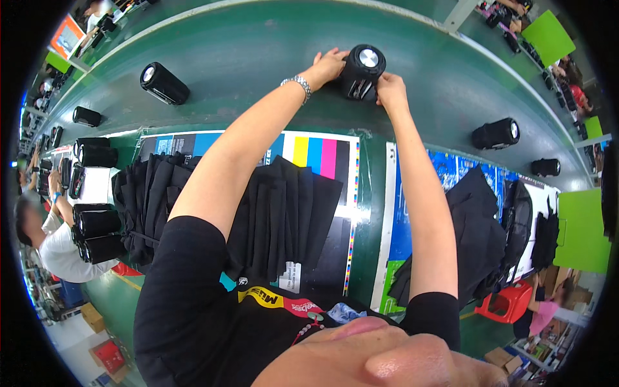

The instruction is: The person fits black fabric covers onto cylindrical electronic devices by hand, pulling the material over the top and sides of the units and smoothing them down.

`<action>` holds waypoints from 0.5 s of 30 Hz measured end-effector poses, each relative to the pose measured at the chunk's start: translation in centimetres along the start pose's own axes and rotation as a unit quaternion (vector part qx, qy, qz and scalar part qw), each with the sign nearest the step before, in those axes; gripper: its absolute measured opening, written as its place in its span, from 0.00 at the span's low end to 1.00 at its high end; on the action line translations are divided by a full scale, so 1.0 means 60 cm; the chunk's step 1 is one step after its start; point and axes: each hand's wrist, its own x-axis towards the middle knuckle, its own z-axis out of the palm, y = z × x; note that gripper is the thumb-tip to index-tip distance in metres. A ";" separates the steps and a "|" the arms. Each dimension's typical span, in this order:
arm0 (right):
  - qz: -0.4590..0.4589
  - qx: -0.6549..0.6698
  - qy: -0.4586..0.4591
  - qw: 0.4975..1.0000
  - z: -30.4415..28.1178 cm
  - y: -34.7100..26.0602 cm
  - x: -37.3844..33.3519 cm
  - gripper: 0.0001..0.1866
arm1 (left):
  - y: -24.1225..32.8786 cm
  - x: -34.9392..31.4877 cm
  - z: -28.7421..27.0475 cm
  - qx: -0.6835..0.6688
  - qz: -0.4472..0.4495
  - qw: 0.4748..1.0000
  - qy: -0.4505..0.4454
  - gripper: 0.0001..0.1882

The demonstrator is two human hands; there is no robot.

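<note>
A black cylindrical speaker [365, 72] with a round silver disc on its upper end stands on the dark green work surface [245, 61], ahead of me. My left hand [327, 68] closes against its left side, a metal-banded watch or bracelet [299, 86] on that wrist. At the lower right side of the speaker, my right hand [391, 90] grips it with fingers bent. The speaker's body hides some of the fingertips. Closer to me, below my forearms, black fabric pieces [274, 213] lie layered over a printed colour sheet [327, 158].
More black speakers lie along the surface: one to the left [165, 84], one to the right [495, 134]. Further black cloth [477, 226] lies right of my right arm. Several speakers [97, 222] sit at the left, beside a co-worker [61, 251]. A red stool [506, 302] stands lower right.
</note>
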 end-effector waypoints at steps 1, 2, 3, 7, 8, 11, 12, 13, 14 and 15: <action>0.032 -0.004 0.013 0.999 -0.022 0.029 -0.001 0.16 | 0.023 0.014 0.032 0.178 0.054 0.982 -0.023 0.16; 0.004 -0.045 -0.002 0.999 0.010 -0.034 -0.017 0.16 | -0.059 0.008 0.009 -0.036 0.110 0.990 0.078 0.16; -0.039 -0.076 -0.019 0.996 0.048 -0.104 -0.036 0.17 | -0.144 -0.016 -0.052 -0.227 0.172 0.940 0.190 0.16; 0.006 -0.141 0.040 0.989 0.003 0.000 -0.002 0.18 | -0.014 0.014 -0.004 -0.049 0.048 0.993 0.092 0.16; 0.027 -0.149 0.051 0.987 -0.014 0.035 -0.001 0.19 | 0.050 0.007 0.006 -0.209 -0.062 0.973 0.075 0.19; -0.016 -0.194 0.071 0.978 -0.004 0.012 -0.009 0.18 | 0.132 -0.016 -0.040 -0.468 -0.043 0.840 0.271 0.36; -0.046 -0.205 0.096 0.973 0.000 0.017 -0.007 0.17 | 0.153 -0.021 -0.054 -0.533 0.039 0.824 0.189 0.38; -0.037 -0.206 0.099 0.973 -0.007 0.031 -0.008 0.17 | 0.234 -0.038 -0.057 -0.566 0.041 0.815 0.119 0.41; -0.062 -0.207 0.108 0.970 -0.002 0.016 -0.012 0.17 | 0.220 -0.038 -0.053 -0.572 0.005 0.814 0.097 0.41; -0.086 -0.209 0.119 0.967 0.001 0.004 -0.019 0.17 | 0.192 -0.034 -0.040 -0.579 -0.031 0.811 0.074 0.41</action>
